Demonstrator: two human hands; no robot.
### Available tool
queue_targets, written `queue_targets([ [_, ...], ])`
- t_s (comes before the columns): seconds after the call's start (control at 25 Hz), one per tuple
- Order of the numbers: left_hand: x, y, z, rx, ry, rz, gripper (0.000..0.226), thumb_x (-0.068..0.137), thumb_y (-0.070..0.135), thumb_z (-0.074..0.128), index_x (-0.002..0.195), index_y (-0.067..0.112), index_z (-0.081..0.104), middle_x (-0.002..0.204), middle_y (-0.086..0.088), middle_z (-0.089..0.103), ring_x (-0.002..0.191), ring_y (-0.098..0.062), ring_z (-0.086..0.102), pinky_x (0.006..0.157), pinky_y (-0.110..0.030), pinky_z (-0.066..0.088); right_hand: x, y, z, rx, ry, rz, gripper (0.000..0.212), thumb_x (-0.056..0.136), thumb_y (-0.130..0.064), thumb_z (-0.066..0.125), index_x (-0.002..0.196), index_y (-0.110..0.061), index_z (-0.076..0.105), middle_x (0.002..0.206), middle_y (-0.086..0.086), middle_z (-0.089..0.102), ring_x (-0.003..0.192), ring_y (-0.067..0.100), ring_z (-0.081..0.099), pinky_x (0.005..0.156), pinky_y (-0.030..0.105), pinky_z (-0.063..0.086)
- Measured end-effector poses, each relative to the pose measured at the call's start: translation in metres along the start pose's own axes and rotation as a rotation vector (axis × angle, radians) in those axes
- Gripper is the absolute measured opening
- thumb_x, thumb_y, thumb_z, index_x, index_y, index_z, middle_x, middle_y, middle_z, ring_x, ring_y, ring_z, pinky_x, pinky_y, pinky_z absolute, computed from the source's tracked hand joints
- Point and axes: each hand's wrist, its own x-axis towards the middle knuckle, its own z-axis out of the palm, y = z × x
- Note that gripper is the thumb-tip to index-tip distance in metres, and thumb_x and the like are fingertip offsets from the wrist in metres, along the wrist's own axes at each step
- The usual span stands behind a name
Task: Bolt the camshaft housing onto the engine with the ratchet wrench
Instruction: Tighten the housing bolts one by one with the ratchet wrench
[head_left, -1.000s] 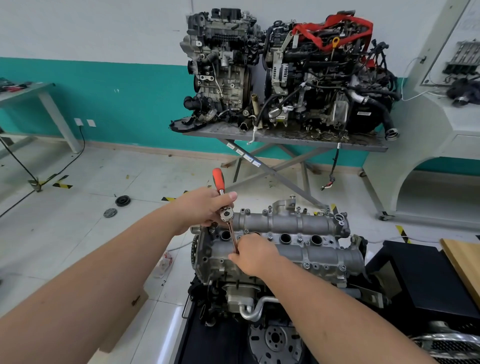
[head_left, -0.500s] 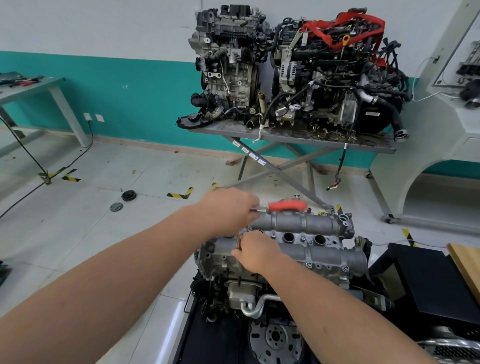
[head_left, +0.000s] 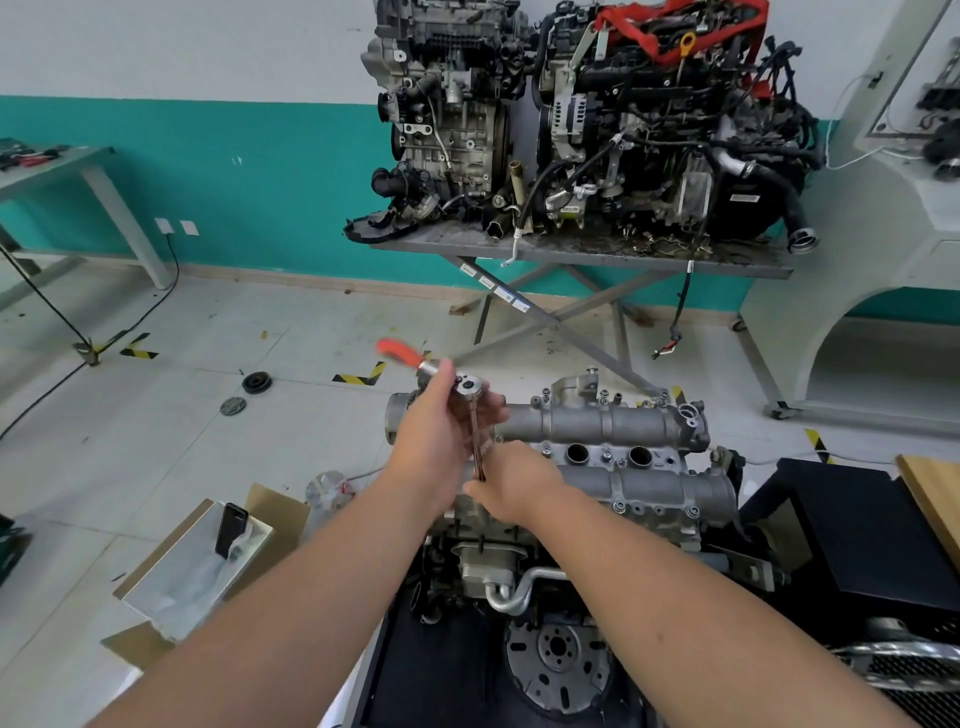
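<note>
The grey camshaft housing (head_left: 613, 452) lies on top of the engine (head_left: 519, 582) in front of me, with several bolts along its edges. My left hand (head_left: 441, 441) grips the ratchet wrench (head_left: 470, 387) at its head; the red handle points up and to the left, blurred by motion. A long extension bar (head_left: 477, 447) runs down from the head to the housing's left end. There my right hand (head_left: 511, 491) pinches the lower end of the bar and hides the bolt under it.
Two other engines (head_left: 587, 114) stand on a metal scissor table (head_left: 576, 254) behind. An open cardboard box (head_left: 202, 566) with a phone in it sits on the floor at left. A black stand (head_left: 857, 525) and a wooden board (head_left: 935, 493) are at right.
The red handle has swung from pointing right over the housing back to pointing up-left. My right hand stays on the bar. The view has shifted slightly.
</note>
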Motion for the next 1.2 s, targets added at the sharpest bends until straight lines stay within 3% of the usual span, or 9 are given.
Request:
queue_targets([
  [0.12,0.008,0.03,0.003,0.18,-0.059,-0.058,0.017,0.1,0.026,0.049,0.092,0.012,0.054,0.072,-0.005,0.068,0.072,-0.024,0.072,0.07,-0.036,0.052,0.0,0.001,0.002,0.007,-0.002,0.041,0.031,0.098,-0.041,0.055,0.085,-0.013,0.06,0.074,-0.001,0.055,0.083,0.023,0.061,0.069,0.032,0.045],
  [0.32,0.003,0.06,0.013,1.052,-0.193,0.091,0.012,0.094,0.017,0.047,0.091,0.011,0.056,0.075,-0.005,0.073,0.055,-0.006,0.063,0.051,-0.018,0.047,0.001,0.001,0.011,-0.011,0.027,0.066,0.032,0.098,-0.044,0.055,0.079,-0.019,0.056,0.073,-0.005,0.054,0.076,0.019,0.057,0.067,0.033,0.044],
  [0.4,0.003,0.062,0.017,1.484,-0.198,0.295,0.01,0.094,0.018,0.047,0.096,0.018,0.056,0.079,-0.001,0.068,0.055,-0.007,0.057,0.045,-0.018,0.039,0.002,0.0,0.013,-0.028,0.04,0.072,0.035,0.097,-0.044,0.055,0.073,-0.02,0.048,0.069,-0.007,0.048,0.073,0.019,0.054,0.066,0.033,0.04],
  [0.56,0.001,0.046,0.004,1.985,-0.265,1.098,0.025,0.083,0.009,0.066,0.101,0.026,0.065,0.118,0.002,0.061,0.107,-0.02,0.059,0.087,-0.035,0.043,0.0,-0.001,0.008,-0.029,0.07,0.055,0.029,0.097,-0.041,0.056,0.085,-0.015,0.058,0.075,-0.004,0.053,0.083,0.023,0.059,0.069,0.033,0.043],
  [0.68,-0.003,0.027,-0.009,1.618,-0.177,1.394,0.024,0.065,-0.006,0.075,0.072,0.014,0.064,0.118,-0.01,0.065,0.108,-0.033,0.062,0.083,-0.045,0.05,-0.003,-0.002,0.007,-0.026,0.134,-0.008,0.03,0.099,-0.037,0.055,0.113,-0.012,0.066,0.108,0.005,0.067,0.099,0.025,0.063,0.073,0.028,0.046],
  [0.76,-0.004,0.012,-0.014,1.232,-0.108,1.153,0.028,0.071,-0.01,0.069,0.071,0.016,0.057,0.121,-0.009,0.061,0.107,-0.028,0.059,0.084,-0.047,0.051,-0.005,-0.004,0.002,0.069,0.096,-0.048,0.03,0.101,-0.028,0.051,0.122,-0.01,0.062,0.122,0.008,0.066,0.11,0.029,0.062,0.076,0.022,0.05],
  [0.92,-0.014,-0.01,-0.001,0.505,-0.08,0.562,0.005,0.09,0.036,0.061,0.088,0.038,0.057,0.109,0.011,0.063,0.103,-0.018,0.063,0.094,-0.038,0.051,-0.005,-0.01,-0.001,-0.014,0.06,0.029,0.024,0.096,-0.019,0.047,0.111,-0.011,0.065,0.109,0.01,0.07,0.104,0.03,0.066,0.081,0.036,0.052],
  [1.08,-0.006,-0.011,0.01,-0.085,0.076,0.219,0.037,0.101,0.05,0.041,0.104,0.021,0.063,0.09,-0.005,0.074,0.082,-0.021,0.07,0.083,-0.04,0.055,-0.002,-0.007,0.001,-0.031,0.013,0.075,0.021,0.097,-0.03,0.049,0.087,-0.014,0.058,0.093,0.007,0.064,0.099,0.031,0.063,0.073,0.034,0.045],
  [1.2,0.007,0.011,0.005,-0.322,0.138,-0.027,0.029,0.101,0.043,0.051,0.098,0.015,0.059,0.077,-0.005,0.072,0.062,-0.02,0.068,0.055,-0.028,0.055,0.001,-0.003,0.004,-0.007,0.003,0.097,0.035,0.097,-0.037,0.054,0.069,-0.019,0.045,0.069,-0.003,0.048,0.086,0.028,0.062,0.068,0.032,0.043],
])
